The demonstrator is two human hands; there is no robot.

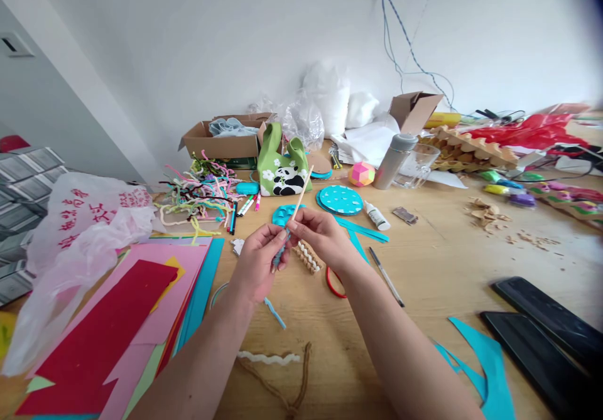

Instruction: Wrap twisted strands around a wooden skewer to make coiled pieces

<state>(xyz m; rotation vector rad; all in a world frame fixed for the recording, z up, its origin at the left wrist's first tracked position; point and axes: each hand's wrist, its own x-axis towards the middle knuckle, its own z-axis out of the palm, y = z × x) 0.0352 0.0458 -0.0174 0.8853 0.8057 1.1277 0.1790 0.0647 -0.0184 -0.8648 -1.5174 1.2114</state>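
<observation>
Over the middle of the table my two hands meet around a thin wooden stick that points up and away. My right hand is closed on the stick, pinching it between thumb and fingers. My left hand is closed on a blue pipe cleaner at the stick's lower part; it looks coiled there, though the fingers partly hide it. A loose blue end shows below my left wrist. Just beyond my hands lies a coiled brown-and-white pipe cleaner strip. Red-handled scissors lie partly under my right forearm.
Coloured paper sheets and a plastic bag lie left. Behind are a pipe cleaner pile, green panda bag, blue discs, glue bottle and grey tumbler. A pen and phones lie right.
</observation>
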